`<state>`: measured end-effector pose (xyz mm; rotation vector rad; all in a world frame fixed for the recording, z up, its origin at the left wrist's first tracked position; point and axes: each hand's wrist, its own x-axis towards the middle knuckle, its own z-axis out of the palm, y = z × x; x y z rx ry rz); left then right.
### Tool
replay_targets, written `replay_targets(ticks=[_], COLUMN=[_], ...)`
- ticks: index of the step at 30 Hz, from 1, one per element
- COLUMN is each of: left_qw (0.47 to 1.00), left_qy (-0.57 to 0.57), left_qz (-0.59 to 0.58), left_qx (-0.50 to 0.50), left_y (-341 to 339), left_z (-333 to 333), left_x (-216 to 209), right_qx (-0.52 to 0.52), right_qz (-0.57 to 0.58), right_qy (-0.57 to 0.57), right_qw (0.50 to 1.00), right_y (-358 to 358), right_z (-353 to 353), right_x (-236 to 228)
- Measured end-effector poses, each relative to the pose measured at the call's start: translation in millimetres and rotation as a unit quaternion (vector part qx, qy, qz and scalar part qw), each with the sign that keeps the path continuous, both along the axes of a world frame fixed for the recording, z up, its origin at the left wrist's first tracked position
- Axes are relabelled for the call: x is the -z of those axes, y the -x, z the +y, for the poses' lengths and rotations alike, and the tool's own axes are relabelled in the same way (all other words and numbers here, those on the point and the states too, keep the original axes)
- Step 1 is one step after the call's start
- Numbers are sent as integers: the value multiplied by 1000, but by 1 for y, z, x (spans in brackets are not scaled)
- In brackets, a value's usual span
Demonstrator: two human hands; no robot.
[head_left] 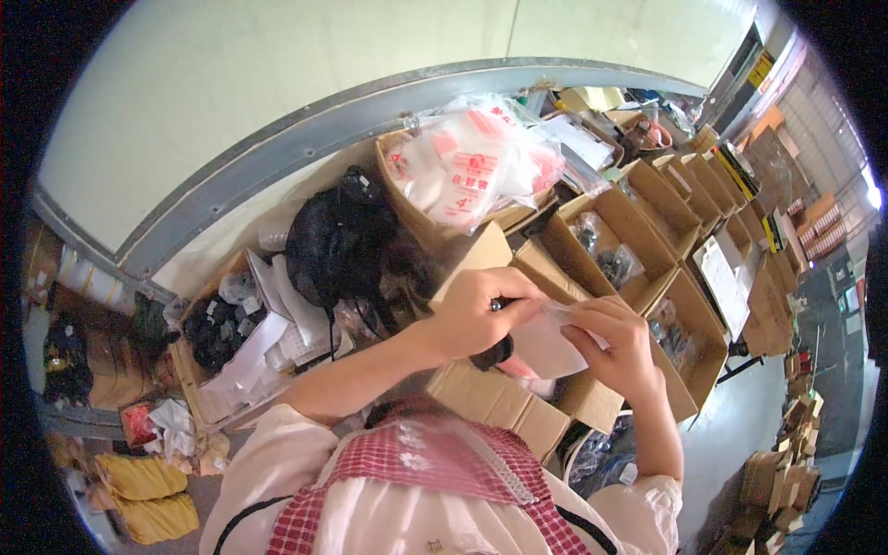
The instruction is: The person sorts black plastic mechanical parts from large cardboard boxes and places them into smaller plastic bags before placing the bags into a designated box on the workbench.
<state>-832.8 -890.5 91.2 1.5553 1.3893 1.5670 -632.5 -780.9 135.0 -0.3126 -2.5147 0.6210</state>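
Both my hands meet over an open cardboard box in front of my body. My left hand is closed, with fingertips pinched at the edge of a small clear plastic bag. A dark, shiny bit shows between its fingers, and a black item hangs under the palm; its kind cannot be made out. My right hand grips the bag's other side between thumb and fingers. Something reddish lies below the bag, partly covered by it.
Beyond my hands stands a box of clear bags with red print. Open cardboard boxes with bagged parts line the right, near a clipboard. A black bag and a carton of black parts are left; yellow cloth lies lower left.
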Motion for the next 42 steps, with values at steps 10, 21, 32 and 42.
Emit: replay_targets(ticks=[10, 21, 32, 42], left_qw=[999, 987, 985, 983], left_qy=[4, -93, -92, -88], left_qz=[18, 118, 113, 132], left_qx=[-36, -65, -93, -91], left_y=[13, -2, 6, 7], left_z=[3, 9, 5, 6], left_x=[-6, -9, -3, -1], right_qx=[42, 63, 40, 34], right_qz=[19, 33, 64, 53], right_qy=[-1, -96, -138, -180], right_qw=[999, 993, 988, 982], right_y=[5, 26, 39, 44], right_z=[-9, -19, -19, -13], right_x=[-2, 5, 12, 14])
